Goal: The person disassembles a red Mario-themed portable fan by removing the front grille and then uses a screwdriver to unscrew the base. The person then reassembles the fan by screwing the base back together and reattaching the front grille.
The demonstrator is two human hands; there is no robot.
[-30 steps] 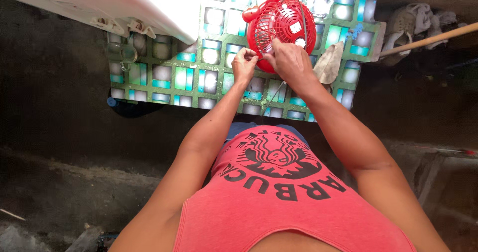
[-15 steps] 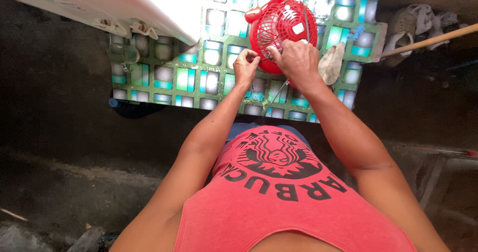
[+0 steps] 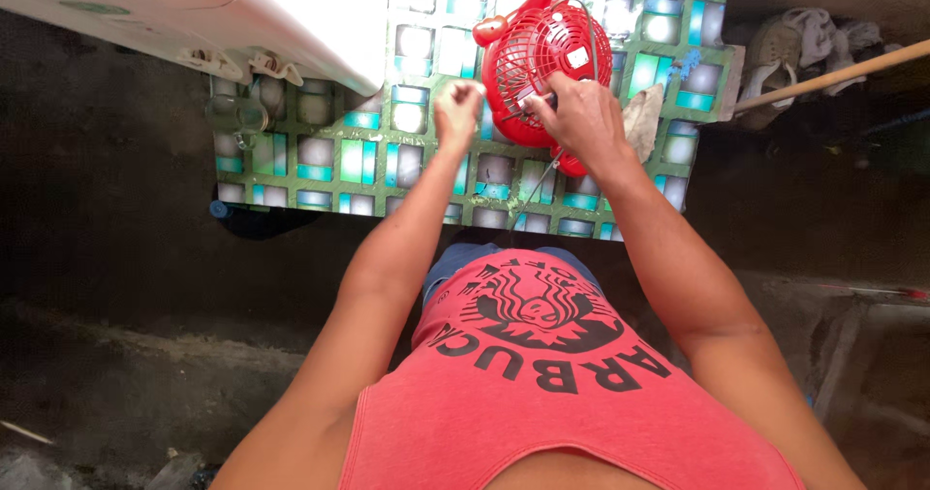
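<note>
Red fan [image 3: 542, 59] lay near worktop [image 3: 368, 156] far right corner | right hand [image 3: 576, 117] gripped its grille edge | left hand [image 3: 457, 110] closed in fist just beside fan, contents not discernible.

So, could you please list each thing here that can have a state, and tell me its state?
Red fan: lying on the tiled table, grille facing up.
Right hand: resting on the fan's grille.
Left hand: closed in a fist beside the fan, not on it.
Tiled table: partly covered by a white appliance.
White appliance: lying across the table's corner.
Cloth: crumpled beside the fan.
</note>
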